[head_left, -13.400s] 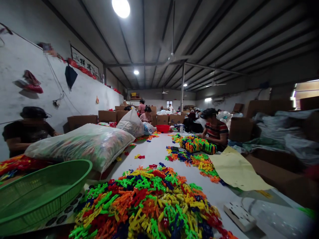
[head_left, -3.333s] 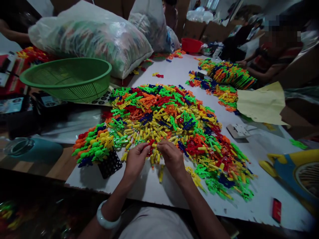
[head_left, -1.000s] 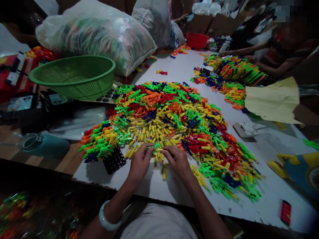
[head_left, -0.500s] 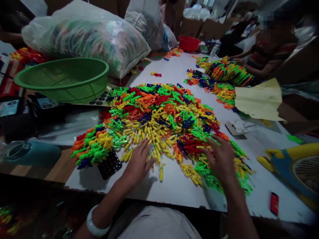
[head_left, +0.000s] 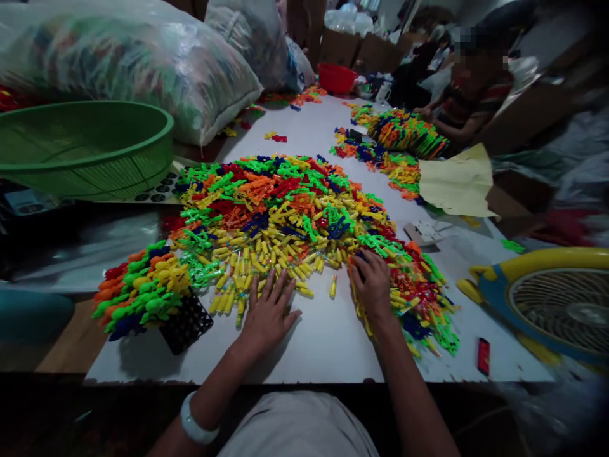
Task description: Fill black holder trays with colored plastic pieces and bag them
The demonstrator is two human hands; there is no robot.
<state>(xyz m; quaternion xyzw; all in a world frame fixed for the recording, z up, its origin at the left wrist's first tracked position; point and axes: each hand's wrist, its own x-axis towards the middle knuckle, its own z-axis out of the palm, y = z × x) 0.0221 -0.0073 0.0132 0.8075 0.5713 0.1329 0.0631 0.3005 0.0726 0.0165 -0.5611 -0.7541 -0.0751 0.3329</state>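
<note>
left hand (head_left: 266, 317): palm down, fingers spread, grasping nothing, beside small yellow plastic tubes (head_left: 285, 254) | right hand (head_left: 373, 289): fingers curled at right flank of multicoloured plastic heap (head_left: 280, 190); cannot tell whether it grips a piece | lone yellow tube (head_left: 333, 287): on white tabletop (head_left: 323, 343), between hands

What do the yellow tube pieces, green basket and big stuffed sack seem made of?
Yellow tube pieces: apparently hard plastic, smooth with slight shine. Green basket: likely moulded plastic, fairly smooth, with slotted walls and a rounded rim. Big stuffed sack: probably thin plastic, creased and glossy, colours showing through.
</note>
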